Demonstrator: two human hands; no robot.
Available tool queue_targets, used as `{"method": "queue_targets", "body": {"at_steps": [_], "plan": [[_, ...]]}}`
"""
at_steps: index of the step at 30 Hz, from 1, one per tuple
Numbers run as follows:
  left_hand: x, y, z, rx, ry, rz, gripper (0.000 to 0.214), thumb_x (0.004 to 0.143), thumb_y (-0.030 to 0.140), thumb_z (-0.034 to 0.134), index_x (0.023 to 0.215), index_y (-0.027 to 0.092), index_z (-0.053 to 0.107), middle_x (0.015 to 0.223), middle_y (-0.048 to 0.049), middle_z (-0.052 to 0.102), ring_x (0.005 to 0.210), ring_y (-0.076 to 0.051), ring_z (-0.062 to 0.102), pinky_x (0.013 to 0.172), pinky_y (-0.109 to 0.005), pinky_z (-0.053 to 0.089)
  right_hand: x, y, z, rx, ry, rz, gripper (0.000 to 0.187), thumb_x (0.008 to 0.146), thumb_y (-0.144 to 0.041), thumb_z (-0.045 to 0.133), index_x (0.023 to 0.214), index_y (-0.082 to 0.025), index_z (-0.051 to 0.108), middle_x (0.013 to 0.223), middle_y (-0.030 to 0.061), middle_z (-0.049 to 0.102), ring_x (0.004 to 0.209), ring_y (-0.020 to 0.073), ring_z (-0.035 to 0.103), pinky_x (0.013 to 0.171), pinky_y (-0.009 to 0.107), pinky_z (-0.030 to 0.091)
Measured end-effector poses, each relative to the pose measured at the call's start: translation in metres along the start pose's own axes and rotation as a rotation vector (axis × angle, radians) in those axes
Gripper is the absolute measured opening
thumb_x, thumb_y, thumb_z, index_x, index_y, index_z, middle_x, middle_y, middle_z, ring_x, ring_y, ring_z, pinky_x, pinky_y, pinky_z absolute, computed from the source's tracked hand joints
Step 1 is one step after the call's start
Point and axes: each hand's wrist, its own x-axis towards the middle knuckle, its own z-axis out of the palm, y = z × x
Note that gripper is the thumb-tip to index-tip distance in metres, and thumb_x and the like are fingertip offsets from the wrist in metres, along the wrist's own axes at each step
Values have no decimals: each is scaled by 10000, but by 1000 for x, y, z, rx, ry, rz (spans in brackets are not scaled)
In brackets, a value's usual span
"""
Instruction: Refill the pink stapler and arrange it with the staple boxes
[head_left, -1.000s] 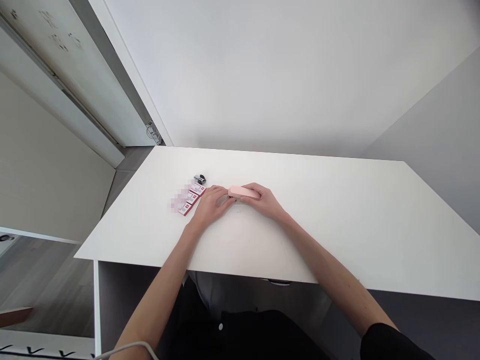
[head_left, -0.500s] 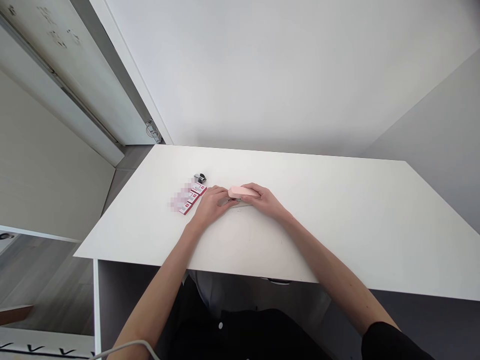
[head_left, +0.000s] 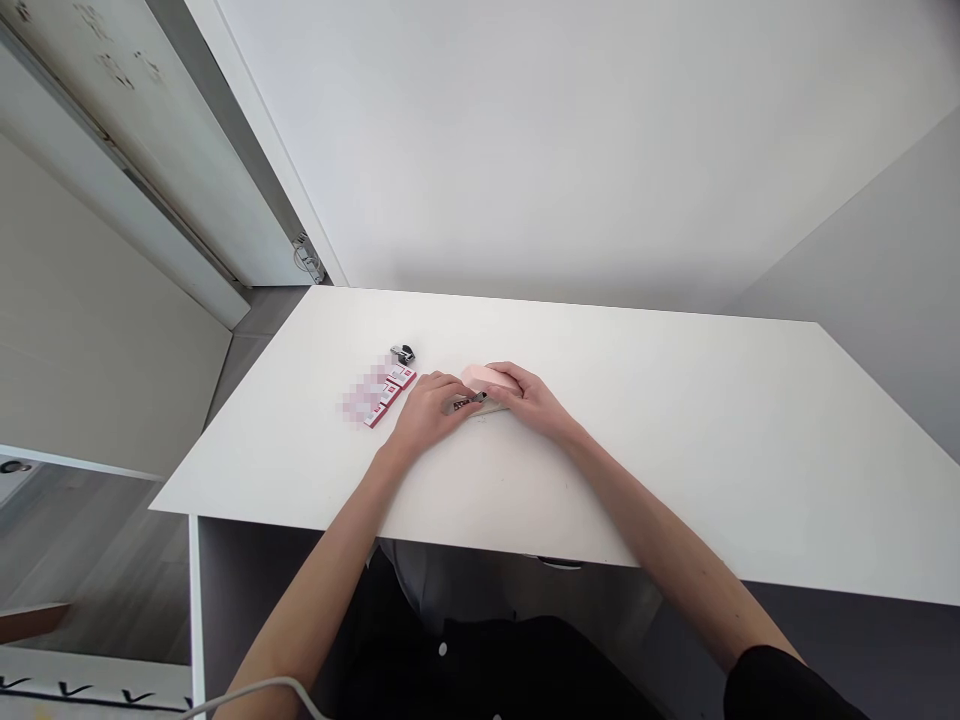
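A pink stapler (head_left: 480, 377) is between my hands near the middle of the white table. My right hand (head_left: 531, 402) is closed around its pink top from the right. My left hand (head_left: 430, 408) is closed at the stapler's left end, thumb and fingertips at the metal part (head_left: 469, 402) below the pink top. A pale strip of the stapler's base shows under the right thumb. What lies between the left fingertips is too small to make out. Left of my left hand lie red and white small boxes (head_left: 391, 393) in a row, partly blurred out.
A small black and silver staple remover (head_left: 403, 354) lies behind the boxes. The white table (head_left: 675, 430) reaches the wall (head_left: 562, 150) at the back. A pale cable (head_left: 277, 684) crosses the lower left. A door frame (head_left: 270, 130) stands at the upper left.
The pink top has tipped up and back a little, so more of the metal part shows. My left thumb has shifted slightly right along it. The view has moved slightly.
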Motion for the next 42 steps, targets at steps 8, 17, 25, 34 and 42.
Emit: {"method": "queue_targets", "body": {"at_steps": [8,17,25,34,42], "plan": [[0,0,1,17,-4,26,218,965,469,724,939,259,779,964,-38,808,976,-245,707,931,-455,532,-2,-6,2,73,-25,23,420,978,-593,661,1289,-312,689,1297,34,713,1188,250,643,1031,389,529],[-3,-1,0,13,-25,29,204,973,438,730,1032,248,687,1015,-23,788,959,-227,704,939,-429,506,-1,-5,1,117,-58,11,423,978,-586,672,1290,-300,686,1305,45,719,1193,254,656,1043,408,524],[-1,1,0,41,-67,86,205,1045,423,612,1080,268,742,1027,-35,794,968,-223,693,923,-416,497,-1,-6,1,104,-58,0,458,969,-622,664,1300,-306,685,1331,40,721,1227,259,653,1073,414,525],[-1,1,0,26,-62,88,178,1049,403,616,1045,261,723,1011,-17,791,934,-216,679,910,-408,487,-2,-7,1,106,-67,12,443,975,-601,660,1312,-314,682,1339,35,719,1226,263,653,1076,428,532],[-1,1,-2,-7,-71,58,200,1056,415,590,1058,260,717,1026,-31,786,977,-231,685,944,-423,493,-2,-6,0,94,-83,10,455,969,-600,665,1315,-307,685,1341,40,721,1240,274,649,1085,444,532]]}}
